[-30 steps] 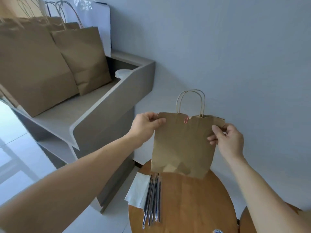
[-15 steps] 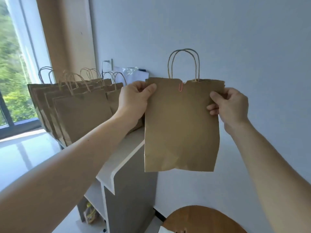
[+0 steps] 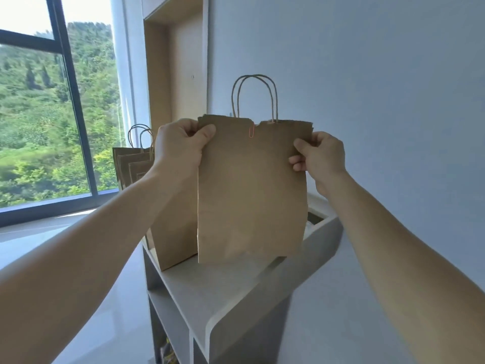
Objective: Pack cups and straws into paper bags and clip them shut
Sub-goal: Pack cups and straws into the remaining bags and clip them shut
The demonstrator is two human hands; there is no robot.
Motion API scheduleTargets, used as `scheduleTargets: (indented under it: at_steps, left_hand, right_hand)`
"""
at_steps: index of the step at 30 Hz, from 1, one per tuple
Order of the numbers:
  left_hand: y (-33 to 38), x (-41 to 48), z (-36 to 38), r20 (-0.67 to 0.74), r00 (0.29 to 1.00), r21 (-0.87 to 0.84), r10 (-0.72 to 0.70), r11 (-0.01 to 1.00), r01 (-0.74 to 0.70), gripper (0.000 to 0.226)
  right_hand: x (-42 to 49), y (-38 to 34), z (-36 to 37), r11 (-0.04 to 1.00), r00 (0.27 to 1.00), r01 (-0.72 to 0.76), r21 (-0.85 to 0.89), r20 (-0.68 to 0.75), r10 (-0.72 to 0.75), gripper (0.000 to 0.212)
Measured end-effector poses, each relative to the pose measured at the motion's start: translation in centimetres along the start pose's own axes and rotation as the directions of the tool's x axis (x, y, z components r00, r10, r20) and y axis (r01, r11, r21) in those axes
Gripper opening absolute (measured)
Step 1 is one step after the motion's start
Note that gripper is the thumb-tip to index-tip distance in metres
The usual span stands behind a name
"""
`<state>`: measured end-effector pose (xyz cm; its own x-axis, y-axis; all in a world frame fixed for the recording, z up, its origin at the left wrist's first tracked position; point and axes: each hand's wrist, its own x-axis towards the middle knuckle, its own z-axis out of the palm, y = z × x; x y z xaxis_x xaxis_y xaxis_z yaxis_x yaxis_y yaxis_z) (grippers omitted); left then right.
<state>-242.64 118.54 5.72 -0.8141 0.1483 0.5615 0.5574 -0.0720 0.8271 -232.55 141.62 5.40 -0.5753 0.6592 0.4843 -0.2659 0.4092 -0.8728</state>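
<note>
A brown paper bag (image 3: 252, 195) with twisted handles hangs upright in the air just over the grey shelf top (image 3: 210, 282). A pink paper clip (image 3: 251, 131) pins its top edge near the middle. My left hand (image 3: 181, 149) pinches the bag's upper left corner, thumb in front. My right hand (image 3: 319, 156) pinches the upper right corner. The bag's contents are hidden. No cups or straws are in view.
Several other brown paper bags (image 3: 132, 164) stand in a row on the shelf behind my left arm, one (image 3: 174, 237) right beside the held bag. The shelf unit has an open recess (image 3: 315, 219) at the right, against the grey wall. A large window fills the left.
Both hands carried the clipped bag up from over the round wooden table and across to the grey shelf. My view swung left and up; the table and straws dropped out of sight.
</note>
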Motion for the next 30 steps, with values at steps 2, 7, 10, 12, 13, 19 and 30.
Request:
scheduleTargets:
  at_steps: [2, 7, 10, 12, 13, 19, 30]
  left_hand:
    - [-1.9, 0.8, -0.5, -0.014, 1.000, 0.053, -0.001, 0.999, 0.001, 0.012]
    - [-7.6, 1.8, -0.3, 0.009, 1.000, 0.212, -0.024, 0.977, 0.021, 0.013]
    - [-11.1, 2.5, 1.2, 0.060, 0.994, 0.257, -0.089, 0.964, 0.071, 0.014]
    - [-13.2, 3.0, 2.6, 0.090, 0.989, 0.256, -0.118, 0.962, 0.091, 0.015]
    - [-14.0, 3.1, 3.3, 0.102, 0.986, 0.254, -0.129, 0.962, 0.100, 0.014]
    - [-16.9, 4.0, 7.6, 0.137, 0.982, 0.199, -0.127, 0.975, 0.099, 0.011]
    - [-18.0, 5.6, 12.4, 0.204, 0.971, 0.157, -0.122, 0.983, 0.090, 0.022]
  right_hand:
    - [1.3, 2.0, 2.3, 0.999, 0.998, -0.044, 0.017, 0.040, 0.043, 0.004]
    - [4.2, 8.6, 6.3, 0.984, 0.971, -0.177, 0.004, 0.166, 0.174, 0.009]
    - [6.1, 12.8, 7.3, 0.976, 0.956, -0.216, -0.037, 0.197, 0.219, 0.011]
    - [7.3, 15.0, 7.5, 0.973, 0.954, -0.223, -0.052, 0.195, 0.229, 0.007]
    - [8.0, 16.0, 7.5, 0.973, 0.954, -0.224, -0.059, 0.192, 0.231, 0.004]
    - [12.0, 19.4, 6.3, 0.969, 0.962, -0.215, -0.123, 0.144, 0.232, 0.012]
    - [14.7, 21.5, 4.4, 0.985, 0.986, -0.158, -0.066, 0.036, 0.160, 0.017]
